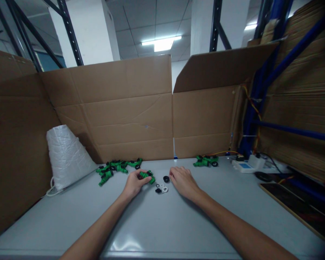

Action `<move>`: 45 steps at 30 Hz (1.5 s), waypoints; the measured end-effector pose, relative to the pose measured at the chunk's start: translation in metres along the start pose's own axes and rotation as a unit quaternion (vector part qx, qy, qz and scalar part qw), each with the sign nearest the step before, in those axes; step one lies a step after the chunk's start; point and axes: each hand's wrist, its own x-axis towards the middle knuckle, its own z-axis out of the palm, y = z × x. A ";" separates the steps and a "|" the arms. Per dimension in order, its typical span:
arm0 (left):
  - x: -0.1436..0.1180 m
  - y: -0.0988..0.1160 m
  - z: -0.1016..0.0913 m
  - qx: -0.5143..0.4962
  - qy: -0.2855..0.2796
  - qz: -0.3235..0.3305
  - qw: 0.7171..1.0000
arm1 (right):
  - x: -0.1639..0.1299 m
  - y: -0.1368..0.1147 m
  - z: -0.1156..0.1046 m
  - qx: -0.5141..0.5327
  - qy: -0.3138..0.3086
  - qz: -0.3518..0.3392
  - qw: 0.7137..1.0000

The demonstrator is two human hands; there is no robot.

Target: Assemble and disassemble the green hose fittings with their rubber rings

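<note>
My left hand (pixel 134 183) is closed around a green plastic pipe fitting (pixel 148 177) with black parts, held just above the table. My right hand (pixel 184 182) rests on the table with its fingers curled; anything inside them is hidden. By its fingertips lies a black ring-shaped cap (pixel 166 179); I cannot tell whether they touch. Between the hands are a white washer (pixel 165 189), a smaller white ring (pixel 161 185), a thin black ring (pixel 157 185) and a small black part (pixel 158 190).
Several green fittings (pixel 116 167) lie in a pile at back left, and more green fittings (pixel 206 161) at back right. A white padded bag (pixel 67 155) leans on the left cardboard wall (pixel 16 144). A power strip (pixel 246 166) and a dark panel (pixel 295 206) lie right.
</note>
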 end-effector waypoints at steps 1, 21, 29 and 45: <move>-0.001 0.001 -0.001 0.024 -0.001 0.019 1.000 | -0.001 -0.001 0.000 -0.003 -0.003 -0.001 1.000; -0.016 0.023 0.000 0.103 -0.041 0.118 0.987 | 0.000 0.006 0.004 -0.029 -0.001 0.022 0.999; -0.013 0.026 0.000 0.113 -0.016 0.129 0.985 | -0.001 0.006 0.003 -0.033 -0.013 0.025 0.999; -0.009 0.015 0.001 0.099 -0.008 0.082 0.992 | 0.001 0.008 0.004 -0.016 -0.010 0.041 0.999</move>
